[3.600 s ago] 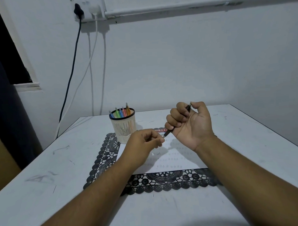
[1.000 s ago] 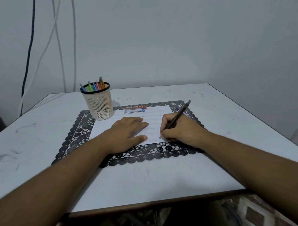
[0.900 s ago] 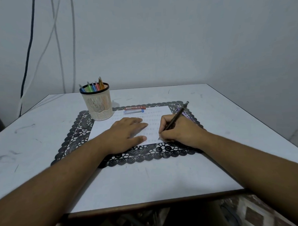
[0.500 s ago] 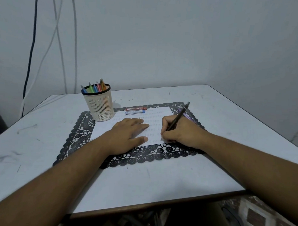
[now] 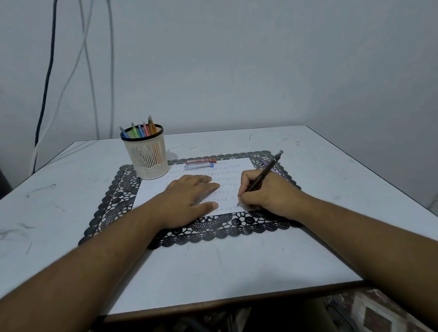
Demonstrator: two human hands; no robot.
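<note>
Right hand grips a dark pencil, tip on the white sheet at its 5 o'clock corner, barrel tilted toward 1 o'clock, while left hand rests flat, fingers straight, on the sheet atop the black lace mat.

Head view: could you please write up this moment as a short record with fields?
Activity: writing rows of small marks on a sheet of paper
Right hand: grip on a dark mechanical pencil, tip down near the sheet's near edge
Left hand: flat on the sheet, fingers straight
Under the sheet: black lace mat on a white table
Far left of mat: mesh pen holder with coloured pens
Far edge of sheet: red lead case and blue lead case, side by side
</note>
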